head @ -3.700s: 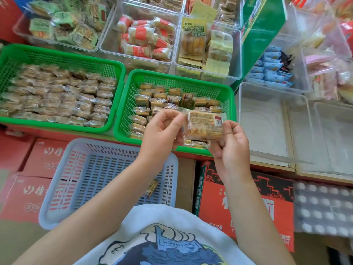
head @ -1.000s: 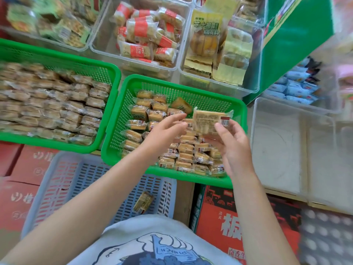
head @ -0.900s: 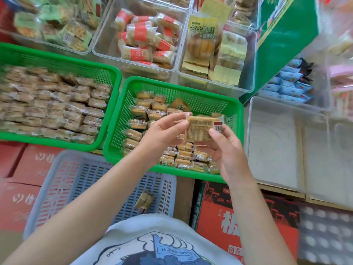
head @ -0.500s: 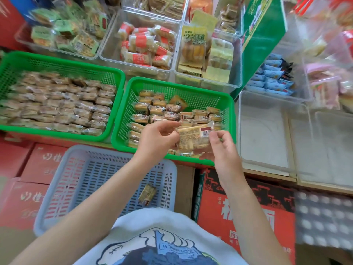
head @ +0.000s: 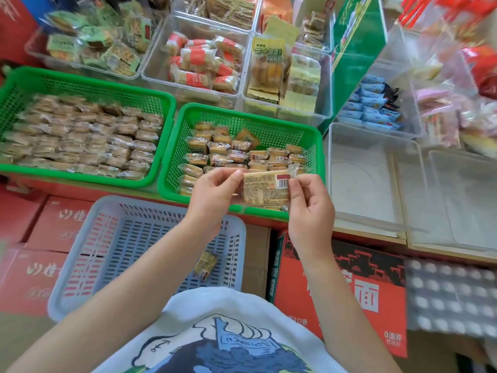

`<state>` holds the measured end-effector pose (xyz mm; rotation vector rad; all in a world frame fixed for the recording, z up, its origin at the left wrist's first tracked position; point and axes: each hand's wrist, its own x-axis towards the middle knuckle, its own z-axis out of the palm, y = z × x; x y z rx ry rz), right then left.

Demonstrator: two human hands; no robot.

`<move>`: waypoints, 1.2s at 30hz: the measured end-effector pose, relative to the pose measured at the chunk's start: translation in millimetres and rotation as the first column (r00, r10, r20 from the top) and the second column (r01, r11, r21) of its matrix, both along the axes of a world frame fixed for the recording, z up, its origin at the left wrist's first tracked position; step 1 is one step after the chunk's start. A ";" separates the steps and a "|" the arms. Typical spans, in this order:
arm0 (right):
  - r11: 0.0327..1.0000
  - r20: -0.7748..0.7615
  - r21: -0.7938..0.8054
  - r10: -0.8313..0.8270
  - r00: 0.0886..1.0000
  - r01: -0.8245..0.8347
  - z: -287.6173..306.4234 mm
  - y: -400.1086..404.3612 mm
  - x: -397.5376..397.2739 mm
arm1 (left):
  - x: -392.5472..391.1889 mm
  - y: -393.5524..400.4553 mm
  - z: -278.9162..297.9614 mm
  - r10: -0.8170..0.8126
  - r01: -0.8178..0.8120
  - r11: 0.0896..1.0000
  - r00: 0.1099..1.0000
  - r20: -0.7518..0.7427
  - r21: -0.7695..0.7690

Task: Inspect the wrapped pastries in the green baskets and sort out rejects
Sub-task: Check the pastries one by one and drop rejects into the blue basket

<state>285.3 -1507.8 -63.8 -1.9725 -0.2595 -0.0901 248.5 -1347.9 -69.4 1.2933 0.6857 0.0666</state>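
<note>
**Wrapped pastry held up for checking over a green basket**

Shop shelving fills the view: clear bins of packaged snacks at the back, and two green baskets side by side on a red-edged surface. One green basket [head: 88,84], on the left, is packed with rows of wrapped pastries; the other green basket [head: 269,122], on the right, is partly filled. Below them sits a pale blue basket [head: 150,208] with a single wrapped piece [head: 205,265] lying in it (probably a reject).

Both hands hold one wrapped pastry [head: 266,188] above the near edge of the right-hand basket, label side up. The left hand [head: 215,192] pinches the wrapper's left end; the right hand [head: 309,203] pinches the right end, near a barcode.

The pastry looks light and likely crumbly, in thin, glossy film that may be slippery. Gripping the sealed wrapper ends, as now, seems safest, since it avoids squeezing the cake.
</note>
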 end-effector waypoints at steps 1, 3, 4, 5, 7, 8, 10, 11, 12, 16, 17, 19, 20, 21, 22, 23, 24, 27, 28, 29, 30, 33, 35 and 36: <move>0.999 -0.026 0.038 -0.009 1.000 0.010 -0.5 0.8 -0.6 | -0.9 -2.1 -0.2 0.003 -0.003 1.000 1.000 -0.002 0.030; 0.988 -0.139 0.147 -0.035 0.990 0.056 0.4 2.5 -1.0 | -2.5 -6.6 1.6 -0.009 0.009 0.997 1.000 0.005 0.080; 0.974 -0.212 0.206 -0.048 0.976 0.092 1.8 3.2 -0.9 | -3.3 -8.4 3.2 -0.021 0.020 0.996 1.000 0.019 0.088; 0.957 -0.280 0.257 -0.061 0.958 0.136 3.1 3.0 -0.3 | -3.8 -9.9 4.8 -0.037 0.034 0.996 0.999 0.039 0.082; 0.913 -0.372 0.348 -0.072 0.925 0.211 7.0 0.8 2.8 | -4.5 -12.4 7.9 -0.089 0.086 0.995 0.993 0.076 0.046; 0.892 -0.397 0.387 -0.067 0.915 0.234 9.5 -0.8 4.8 | -4.7 -13.4 8.1 -0.127 0.124 0.992 0.989 0.082 0.037; 0.860 -0.426 0.443 -0.046 0.904 0.252 12.6 -3.3 9.0 | -4.8 -15.6 8.7 -0.195 0.193 0.981 0.978 0.080 0.032; 0.845 -0.442 0.469 -0.026 0.897 0.256 12.5 -4.5 11.1 | -4.5 -16.4 8.9 -0.210 0.209 0.978 0.974 0.080 0.019; 0.829 -0.461 0.495 -0.003 0.888 0.260 12.1 -5.3 13.1 | -4.0 -16.5 8.4 -0.213 0.214 0.977 0.973 0.084 -0.005; 0.756 -0.528 0.590 0.096 0.844 0.283 7.1 -4.9 20.1 | -0.4 -11.7 3.9 -0.184 0.191 0.977 0.980 0.083 -0.093; 0.740 -0.547 0.604 0.114 0.830 0.296 4.9 -4.9 22.2 | 0.7 -9.5 2.5 -0.182 0.191 0.974 0.980 0.082 -0.121; 0.727 -0.588 0.607 0.140 0.796 0.321 -1.2 -5.7 27.5 | 2.7 -3.6 -0.8 -0.186 0.200 0.961 0.979 0.088 -0.191; 0.739 -0.613 0.587 0.141 0.778 0.329 -4.6 -6.1 30.5 | 3.7 0.0 -3.0 -0.190 0.205 0.954 0.978 0.090 -0.220; 0.766 -0.637 0.552 0.134 0.759 0.329 -8.1 -6.8 33.5 | 5.0 3.6 -5.1 -0.193 0.209 0.948 0.977 0.085 -0.241; 0.792 -0.661 0.521 0.139 0.738 0.318 -11.3 -6.9 36.4 | 6.4 7.5 -7.4 -0.196 0.210 0.943 0.977 0.078 -0.258; 0.812 -0.678 0.505 0.163 0.717 0.293 -15.0 -7.0 39.2 | 8.3 10.6 -9.7 -0.197 0.209 0.938 0.978 0.072 -0.276; 0.826 -0.693 0.501 0.206 0.691 0.256 -17.6 -6.3 42.0 | 10.6 13.3 -12.5 -0.193 0.203 0.934 0.979 0.065 -0.295; 0.846 -0.710 0.510 0.314 0.630 0.153 -24.1 2.3 49.8 | 21.6 17.3 -20.5 -0.167 0.172 0.922 0.985 0.043 -0.347; 0.854 -0.712 0.503 0.322 0.625 0.133 -26.8 6.3 52.8 | 26.7 18.4 -24.0 -0.162 0.164 0.923 0.986 0.035 -0.349; 0.861 -0.716 0.493 0.317 0.622 0.129 -30.4 10.1 56.4 | 32.3 19.6 -27.5 -0.162 0.161 0.927 0.986 0.027 -0.339; 0.862 -0.722 0.488 0.312 0.618 0.136 -33.5 13.6 61.1 | 39.0 21.9 -32.0 -0.167 0.163 0.936 0.986 0.015 -0.313; 0.872 -0.755 0.456 0.275 0.596 0.176 -43.7 21.2 84.5 | 63.9 35.8 -48.6 -0.180 0.170 0.978 0.980 -0.079 -0.120; 0.910 -0.754 0.375 0.189 0.629 0.176 -54.2 23.7 108.0 | 85.7 49.4 -60.7 -0.157 0.174 0.982 0.970 -0.185 0.080; 0.943 -0.732 0.299 0.127 0.670 0.148 -58.2 25.4 121.0 | 98.4 56.6 -67.9 -0.142 0.185 0.965 0.963 -0.228 0.184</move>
